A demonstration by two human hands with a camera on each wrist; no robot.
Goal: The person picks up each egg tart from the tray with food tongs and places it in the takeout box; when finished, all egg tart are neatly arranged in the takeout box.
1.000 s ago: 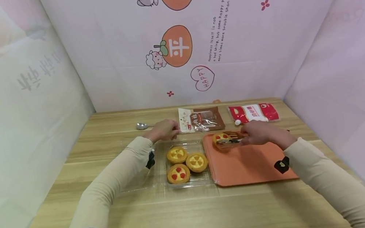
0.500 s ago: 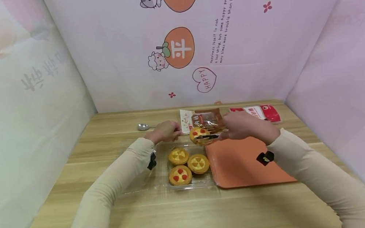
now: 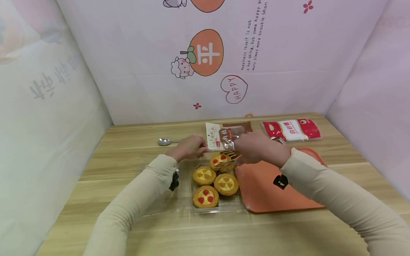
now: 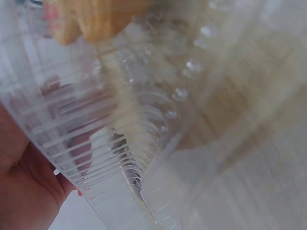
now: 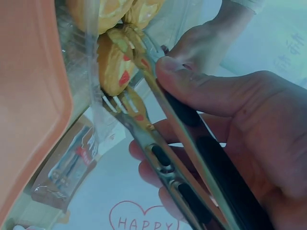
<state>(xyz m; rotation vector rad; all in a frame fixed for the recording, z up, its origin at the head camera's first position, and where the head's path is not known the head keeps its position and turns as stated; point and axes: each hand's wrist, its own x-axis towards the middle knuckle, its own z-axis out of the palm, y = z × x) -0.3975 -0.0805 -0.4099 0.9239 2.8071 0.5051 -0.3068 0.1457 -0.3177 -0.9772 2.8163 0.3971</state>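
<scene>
My right hand (image 3: 254,146) grips a pair of tongs (image 5: 218,167) with dark grips and forked ends. An egg tart with red topping (image 3: 220,161) lies between the tong ends, at the far part of a clear plastic container (image 3: 218,209). In the container sit two tarts with yellow topping, one at left (image 3: 204,175) and one at right (image 3: 227,184), and a red-topped tart (image 3: 206,197) nearest me. Curled fingers of my left hand (image 3: 190,147) hold the container's far edge; its ribbed wall fills much of the left wrist view.
An orange tray (image 3: 277,187) adjoins the container on the right. Behind stand a brown-and-white packet (image 3: 214,137) and a red-and-white bag (image 3: 292,130). A metal spoon (image 3: 164,141) lies beyond my left hand. Cloth walls (image 3: 140,68) enclose the table's back and sides.
My right hand has carried the red-topped tart in the tongs leftward from the orange tray, then down into the container's far part. The left hand stays at the container's edge.
</scene>
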